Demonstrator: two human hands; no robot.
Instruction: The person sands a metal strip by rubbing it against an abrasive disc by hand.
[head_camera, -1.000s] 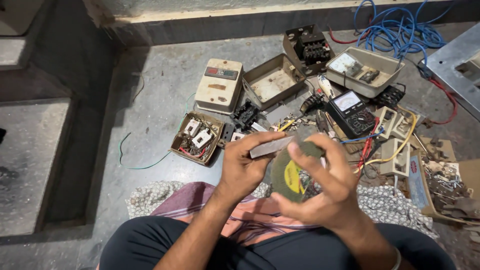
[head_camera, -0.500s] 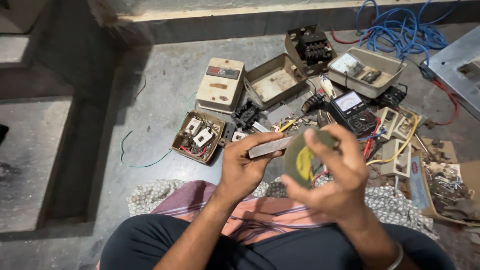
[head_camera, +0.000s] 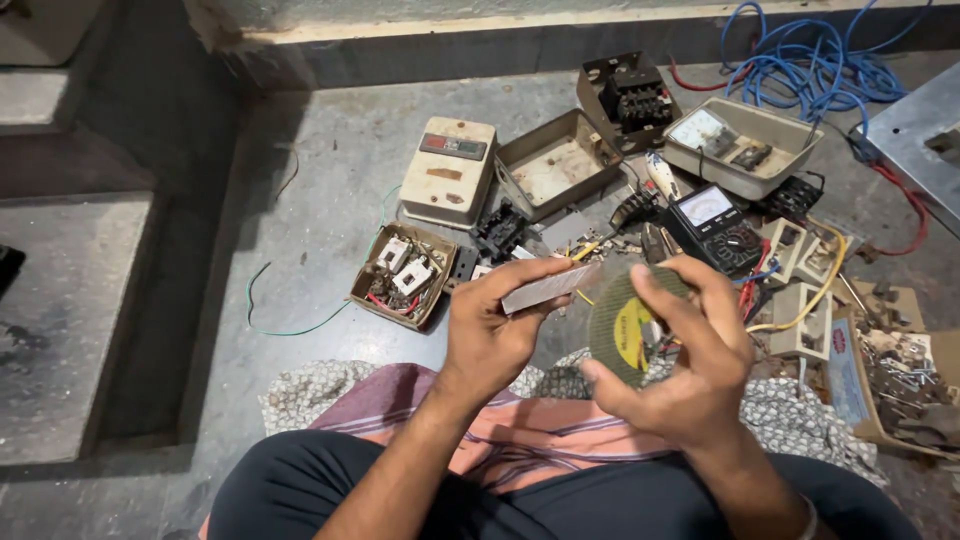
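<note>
The left hand (head_camera: 490, 335) is closed around a flat grey rectangular metal strip (head_camera: 551, 288), pinching it between thumb and fingers so that it juts toward the right hand (head_camera: 690, 370). The right hand grips a dark round abrasive cutting disc with a yellow label (head_camera: 622, 328), thumb at its lower edge and fingers curled over its top edge; the disc stands on edge, just beside the tip of the strip. Both are held above the person's lap, over the grey concrete floor (head_camera: 320, 200). On the floor beyond the hands lie a small open brown box of white switch parts and wires (head_camera: 402, 277), a cream starter cover with a dark panel (head_camera: 450, 172), an open beige metal box (head_camera: 553, 165), a black analogue multimeter (head_camera: 712, 222) and a tangle of blue cable (head_camera: 800, 70)
</note>
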